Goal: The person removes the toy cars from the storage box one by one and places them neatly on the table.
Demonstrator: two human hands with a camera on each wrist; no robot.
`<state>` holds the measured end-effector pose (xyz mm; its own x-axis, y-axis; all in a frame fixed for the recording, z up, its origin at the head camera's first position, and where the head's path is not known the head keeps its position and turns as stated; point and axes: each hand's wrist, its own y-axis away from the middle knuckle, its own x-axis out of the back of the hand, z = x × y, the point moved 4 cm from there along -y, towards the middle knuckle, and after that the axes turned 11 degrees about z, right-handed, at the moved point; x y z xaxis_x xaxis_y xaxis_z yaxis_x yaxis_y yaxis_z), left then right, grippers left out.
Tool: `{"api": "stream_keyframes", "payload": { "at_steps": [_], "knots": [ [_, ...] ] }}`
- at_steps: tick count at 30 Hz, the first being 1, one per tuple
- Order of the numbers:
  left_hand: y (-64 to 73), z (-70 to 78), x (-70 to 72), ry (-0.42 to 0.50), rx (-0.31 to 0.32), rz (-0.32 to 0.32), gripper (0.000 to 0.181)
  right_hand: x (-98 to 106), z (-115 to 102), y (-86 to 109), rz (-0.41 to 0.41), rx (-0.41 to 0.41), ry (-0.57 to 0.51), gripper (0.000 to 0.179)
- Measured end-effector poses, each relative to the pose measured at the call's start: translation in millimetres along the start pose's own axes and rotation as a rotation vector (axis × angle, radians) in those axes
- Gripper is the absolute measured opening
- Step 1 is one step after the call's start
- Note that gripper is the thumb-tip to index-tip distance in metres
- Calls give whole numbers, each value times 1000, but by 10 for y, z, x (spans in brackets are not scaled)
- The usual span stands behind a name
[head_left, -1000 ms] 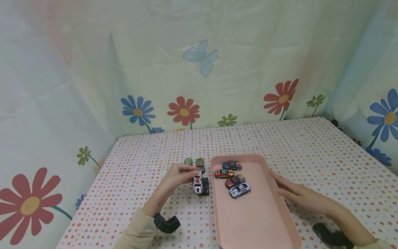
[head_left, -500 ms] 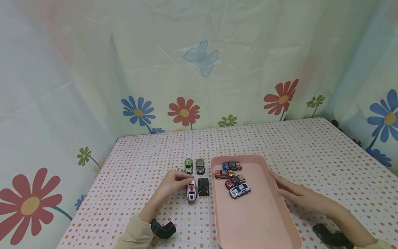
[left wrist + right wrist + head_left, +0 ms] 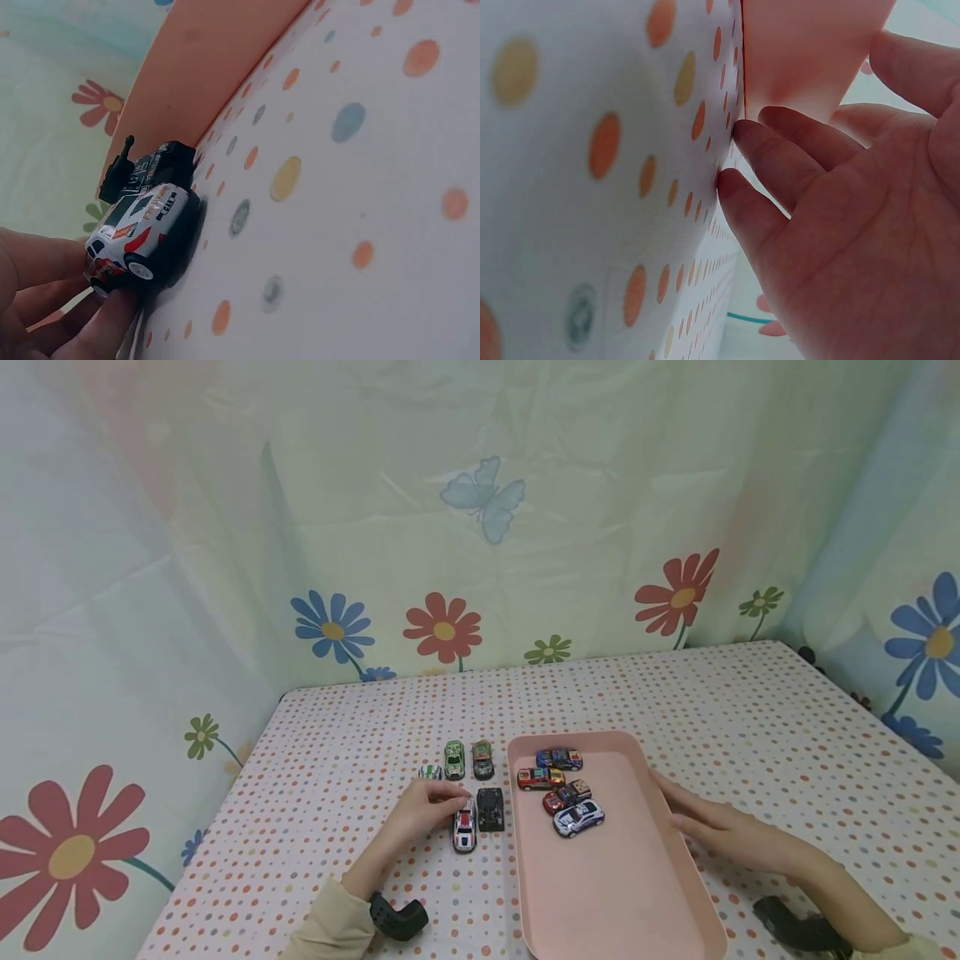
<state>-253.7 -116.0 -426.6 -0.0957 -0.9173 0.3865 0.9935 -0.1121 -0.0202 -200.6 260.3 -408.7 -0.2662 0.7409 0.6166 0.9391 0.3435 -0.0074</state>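
While the white-and-red toy racing car (image 3: 464, 832) is pinched at its far end by the left hand (image 3: 422, 810), just left of the black toy vehicle (image 3: 491, 810), all 4 wheels should be seated on the dotted cloth (image 3: 750, 718) before release. The pink tray (image 3: 615, 893) is touched at its right wall by the right hand (image 3: 738, 837), fingers extended.
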Motion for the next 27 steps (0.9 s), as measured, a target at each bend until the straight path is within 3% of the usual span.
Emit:
{"api": "stream_keyframes", "payload": {
  "at_steps": [11, 27],
  "knots": [
    [36, 85, -8, -255, -152, 56, 13, 5, 1, 1, -11, -3, 1, 64],
    [100, 154, -23, -323, -220, 65, 7, 10, 8, 2, -6, -20, -8, 64]
  ]
}}
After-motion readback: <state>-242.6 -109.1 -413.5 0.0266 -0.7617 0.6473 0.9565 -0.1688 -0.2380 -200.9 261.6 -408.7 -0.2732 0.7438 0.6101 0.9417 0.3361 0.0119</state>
